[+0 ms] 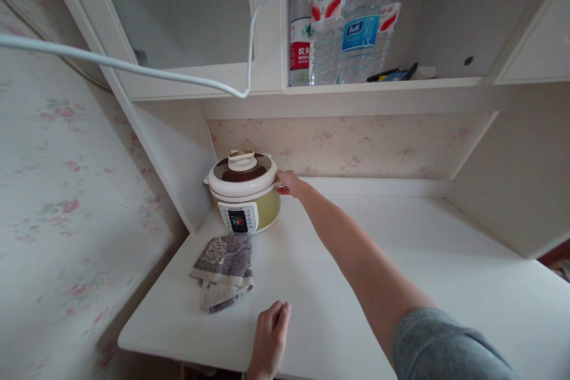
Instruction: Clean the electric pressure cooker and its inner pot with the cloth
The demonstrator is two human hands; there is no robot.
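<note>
An electric pressure cooker stands at the back left of the white counter, its lid on and its control panel facing me. My right hand reaches out to its right side, fingers closed around the side handle there. My left hand hovers over the counter's front edge in a loose fist, and I see nothing in it. Between that hand and the cooker lies a folded grey-brown towel, touching neither hand.
Above the counter hangs a white cabinet; its open compartment holds several plastic bottles and small items. A white cable crosses in front. Floral wallpaper covers the left wall. The white counter runs to the right.
</note>
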